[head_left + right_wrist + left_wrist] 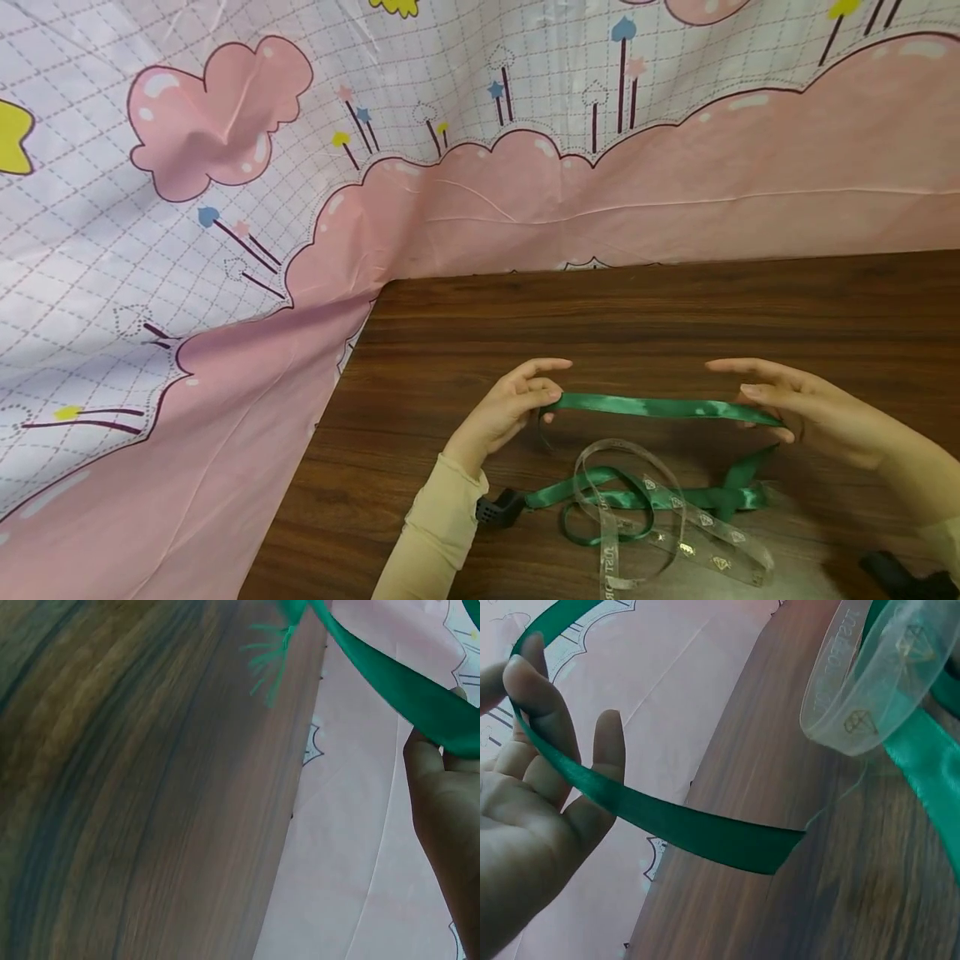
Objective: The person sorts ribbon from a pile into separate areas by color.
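Note:
A green satin ribbon [652,407] stretches nearly level between the two hands in the head view. My left hand [502,417] pinches it between thumb and finger, index finger pointing out to the right. From that hand a short cut tail of the ribbon [697,832] hangs in the left wrist view, a fine thread trailing off its corner. My right hand [836,421] grips the other side of the ribbon at thumb and fingers, its index finger extended left. Frayed green threads [271,664] show at a ribbon end in the right wrist view.
Below the hands lie looped green ribbon [701,498] and a sheer ribbon with gold print [708,523], tangled together on the dark wood table [675,308]. Black wrist devices [501,508] show at both arms. A pink and white printed sheet [465,200] borders the table's back and left edges.

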A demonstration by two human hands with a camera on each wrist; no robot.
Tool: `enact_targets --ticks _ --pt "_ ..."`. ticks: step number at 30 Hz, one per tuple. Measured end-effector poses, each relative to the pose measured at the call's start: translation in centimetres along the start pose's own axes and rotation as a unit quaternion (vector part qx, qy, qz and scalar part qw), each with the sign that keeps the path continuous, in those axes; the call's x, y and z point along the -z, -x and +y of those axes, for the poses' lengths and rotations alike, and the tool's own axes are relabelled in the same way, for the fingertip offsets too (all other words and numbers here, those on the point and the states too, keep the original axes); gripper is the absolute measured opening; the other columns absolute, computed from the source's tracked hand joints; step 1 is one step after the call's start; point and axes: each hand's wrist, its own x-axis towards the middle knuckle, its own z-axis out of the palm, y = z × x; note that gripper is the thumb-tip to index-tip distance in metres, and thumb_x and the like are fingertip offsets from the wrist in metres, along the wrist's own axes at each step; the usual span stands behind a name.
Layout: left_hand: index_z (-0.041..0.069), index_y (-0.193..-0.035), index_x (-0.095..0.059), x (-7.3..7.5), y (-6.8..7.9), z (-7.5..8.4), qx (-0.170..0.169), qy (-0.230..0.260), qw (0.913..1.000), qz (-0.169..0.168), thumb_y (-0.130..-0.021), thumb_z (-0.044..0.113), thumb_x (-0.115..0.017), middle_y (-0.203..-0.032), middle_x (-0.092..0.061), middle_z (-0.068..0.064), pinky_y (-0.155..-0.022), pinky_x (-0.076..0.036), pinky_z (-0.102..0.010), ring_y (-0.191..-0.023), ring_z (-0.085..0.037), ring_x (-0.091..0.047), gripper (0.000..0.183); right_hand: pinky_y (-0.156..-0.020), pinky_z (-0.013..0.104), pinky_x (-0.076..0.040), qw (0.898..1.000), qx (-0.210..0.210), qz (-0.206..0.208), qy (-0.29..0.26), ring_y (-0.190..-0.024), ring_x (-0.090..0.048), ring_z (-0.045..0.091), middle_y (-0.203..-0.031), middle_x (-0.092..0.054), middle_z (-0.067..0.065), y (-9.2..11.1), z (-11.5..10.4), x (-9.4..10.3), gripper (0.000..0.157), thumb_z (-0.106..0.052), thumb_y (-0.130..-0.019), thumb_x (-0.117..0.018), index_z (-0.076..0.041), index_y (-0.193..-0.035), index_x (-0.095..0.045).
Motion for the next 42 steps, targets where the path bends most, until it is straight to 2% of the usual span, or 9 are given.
enact_targets --ticks 1,3,5,8,15,21,28,34,42 --pt "0.017 -0.129 -0.040 0.1 0.1 0.0 0.002 0.000 1.0000 0.002 -0.087 0.019 -0.054 -0.084 -0.056 0.008 -0.067 -0.044 -0.025 -0.066 -0.010 -0.051 0.044 -0.069 0.047 -0.040 1.000 0.010 -0.004 -0.005 -0.119 -0.026 0.029 -0.145 -0.007 -0.008 0.1 0.1 0.1 0.045 -0.013 -0.097 -0.020 -0.015 -0.141 -0.011" --pt "0.017 -0.128 -0.041 0.4 0.2 -0.1 0.005 -0.002 1.0000 0.006 -0.087 0.020 -0.054 -0.084 -0.056 0.008 -0.068 -0.044 -0.026 -0.066 -0.010 -0.051 0.043 -0.060 0.037 -0.035 0.998 0.029 -0.033 -0.045 -0.090 -0.040 0.021 -0.128 -0.033 -0.005 0.2 0.3 0.4 0.046 -0.009 -0.096 -0.019 -0.014 -0.141 -0.010" --pt "0.016 -0.129 -0.040 0.6 0.4 -0.1 0.005 -0.005 0.9999 0.008 -0.087 0.020 -0.054 -0.084 -0.056 0.008 -0.068 -0.044 -0.026 -0.067 -0.009 -0.051 0.044 -0.055 0.038 -0.024 0.993 0.049 -0.062 -0.087 -0.066 -0.032 0.022 -0.099 -0.043 -0.006 0.3 0.5 0.7 0.047 -0.005 -0.096 -0.018 -0.013 -0.141 -0.008" --pt "0.015 -0.130 -0.038 0.9 0.6 -0.1 0.002 -0.010 0.9999 0.009 -0.087 0.021 -0.054 -0.084 -0.055 0.008 -0.068 -0.044 -0.026 -0.067 -0.008 -0.051 0.046 -0.060 0.040 -0.023 0.984 0.065 -0.098 -0.137 -0.062 -0.025 0.027 -0.071 -0.030 0.001 0.3 0.7 1.0 0.048 -0.002 -0.095 -0.016 -0.014 -0.141 -0.006" --pt "0.014 -0.130 -0.038 1.5 1.0 -0.1 -0.001 -0.009 0.9997 0.021 -0.087 0.021 -0.054 -0.083 -0.056 0.009 -0.069 -0.044 -0.027 -0.071 -0.009 -0.050 0.047 -0.061 0.040 -0.023 0.975 0.107 -0.114 -0.158 -0.066 -0.026 0.027 -0.082 -0.043 -0.002 0.5 1.2 1.6 0.050 0.004 -0.093 -0.012 -0.010 -0.141 -0.003" --pt "0.018 -0.128 -0.042 2.0 1.2 0.0 0.000 -0.008 0.9992 0.038 -0.086 0.021 -0.055 -0.081 -0.057 0.009 -0.069 -0.043 -0.028 -0.067 -0.009 -0.051 0.043 -0.061 0.040 -0.026 0.981 0.106 -0.088 -0.135 -0.067 -0.032 0.026 -0.080 -0.047 -0.001 0.8 1.4 2.3 0.050 0.004 -0.093 -0.014 -0.010 -0.141 -0.006" --pt "0.018 -0.128 -0.041 2.6 1.3 0.1 -0.001 -0.004 0.9987 0.051 -0.087 0.017 -0.054 -0.079 -0.057 0.008 -0.069 -0.042 -0.026 -0.065 -0.010 -0.051 0.043 -0.061 0.040 -0.027 0.982 0.101 -0.082 -0.139 -0.071 -0.035 0.024 -0.072 -0.032 0.004 1.2 1.6 3.0 0.051 0.003 -0.094 -0.015 -0.012 -0.141 -0.006" --pt "0.012 -0.130 -0.038 3.0 1.3 0.2 -0.008 -0.004 0.9987 0.050 -0.087 0.015 -0.054 -0.078 -0.058 0.007 -0.068 -0.042 -0.026 -0.065 -0.011 -0.051 0.046 -0.063 0.038 -0.032 0.987 0.098 -0.055 -0.117 -0.070 -0.037 0.023 -0.077 -0.043 -0.004 1.6 1.7 3.6 0.052 0.004 -0.093 -0.016 -0.013 -0.141 -0.006" --pt "0.015 -0.128 -0.040 3.7 1.1 0.3 -0.005 -0.007 0.9982 0.059 -0.087 0.017 -0.054 -0.077 -0.058 0.007 -0.067 -0.042 -0.026 -0.064 -0.010 -0.050 0.044 -0.067 0.035 -0.029 0.988 0.088 -0.044 -0.117 -0.070 -0.036 0.025 -0.083 -0.046 -0.005 2.3 2.4 4.7 0.052 0.004 -0.094 -0.015 -0.012 -0.142 -0.004"
